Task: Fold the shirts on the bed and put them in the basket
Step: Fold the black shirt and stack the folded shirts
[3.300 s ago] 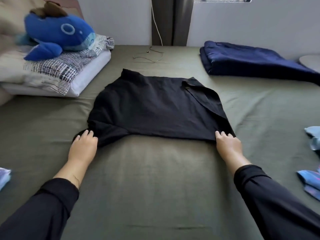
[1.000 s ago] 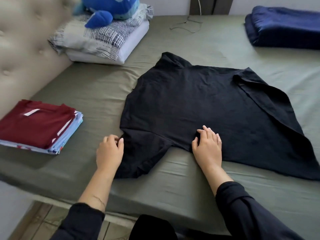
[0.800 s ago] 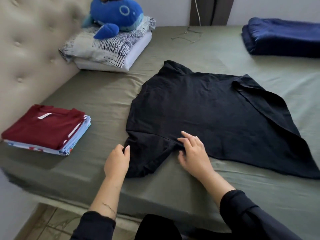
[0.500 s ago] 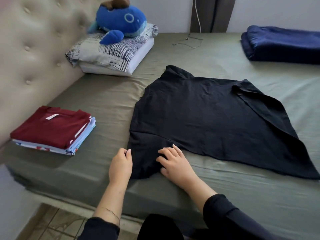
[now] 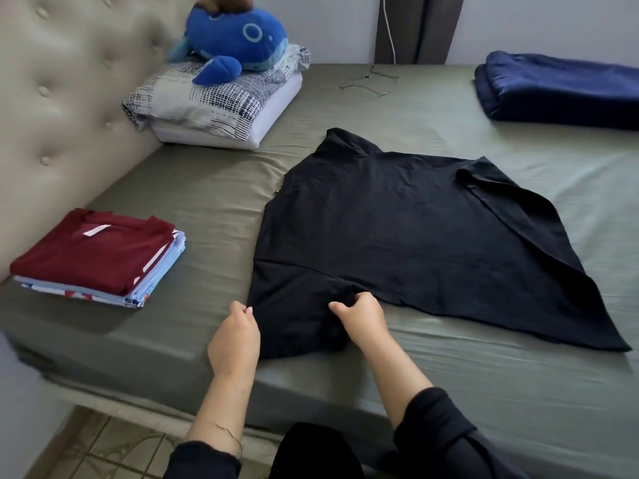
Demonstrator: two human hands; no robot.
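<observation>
Far left on the bed (image 5: 214,198): a stack (image 5: 98,252) of folded shirts, maroon on top, lying well apart from the work. No basket in view.

Next, the left hand (image 5: 235,337) at the outer edge of the near sleeve (image 5: 297,316), fingers (image 5: 242,309) curled and pinching the hem at its corner. Best kept low and taut there, so the sleeve lifts as one flat panel rather than bunching.

Just beside, the right hand (image 5: 363,316) at the armpit seam, fingers (image 5: 340,307) curled and gripping a small gather of cloth where sleeve meets body. Worth setting this grip right on the intended fold line; a stray pinch here drags wrinkles across the chest.

Further right, the black shirt (image 5: 415,236) spread flat mid-bed, collar toward the headboard, the far sleeve already turned in over the body. Judged step: folding the near sleeve inward to match. Advisable to carry both pinches together across the body, lay the sleeve parallel to the side seam, then smooth outward with flat palms before any lengthwise fold.

Folding only partly done; packing into the basket not yet begun.
</observation>
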